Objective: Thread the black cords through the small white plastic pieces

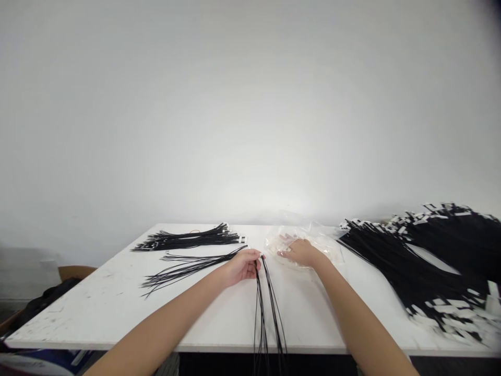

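My left hand [242, 266] is closed around the top ends of a few thin black cords [270, 308] that run toward me and hang over the table's front edge. My right hand [299, 251] lies on a clear plastic bag [329, 248] with pale small items in it, fingers spread flat into the bag's opening. A loose fan of black cords [183, 269] lies on the table just left of my left hand.
A neat bundle of black cords [191, 239] lies at the back left of the white table [97, 308]. A large heap of black cords with white tags [426, 261] fills the right side. A cardboard box [74, 272] stands on the floor to the left.
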{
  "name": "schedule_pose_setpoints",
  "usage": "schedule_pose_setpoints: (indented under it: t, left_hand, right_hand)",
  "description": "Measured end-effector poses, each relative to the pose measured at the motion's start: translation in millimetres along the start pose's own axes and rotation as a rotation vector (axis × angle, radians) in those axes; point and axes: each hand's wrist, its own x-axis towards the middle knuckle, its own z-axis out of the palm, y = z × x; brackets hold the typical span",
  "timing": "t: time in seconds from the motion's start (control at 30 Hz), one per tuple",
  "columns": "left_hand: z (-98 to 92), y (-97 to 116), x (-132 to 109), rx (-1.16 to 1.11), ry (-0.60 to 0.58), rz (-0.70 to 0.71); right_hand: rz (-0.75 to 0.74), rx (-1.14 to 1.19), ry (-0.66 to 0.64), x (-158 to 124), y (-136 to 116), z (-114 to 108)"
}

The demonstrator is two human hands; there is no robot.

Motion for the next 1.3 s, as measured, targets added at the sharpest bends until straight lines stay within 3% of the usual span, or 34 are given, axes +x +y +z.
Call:
schedule_pose_setpoints:
  t: [0.27, 0.37, 0.63, 0.97, 1.1, 1.3]
  left_hand:
    - [0.2, 0, 0, 0.011, -0.001, -0.01]
    - [0.3, 0, 0, 0.012, -0.008, -0.012]
    - [-0.2, 0, 0, 0.02, -0.006, -0.016]
    - [1.2, 0, 0, 0.025, -0.004, -0.017]
    - [1.3, 0, 0, 0.02, 0.002, -0.015]
    - [-1.1, -1, 1, 0.012, -0.016, -0.019]
  right_hand:
    - [0.15, -0.055, -0.016, 9, -5, 2]
    - [0.194, -0.081, 0.037, 11, -4, 3]
    - [0.16, -0.109, 0.14, 9, -3, 1]
    - [0.141, -0.143, 0.176, 5, -7, -4]
    - [0.117, -0.1, 0.151, 0, -8, -5]
    - [0.073, -0.013, 0.005, -4, -7, -6]
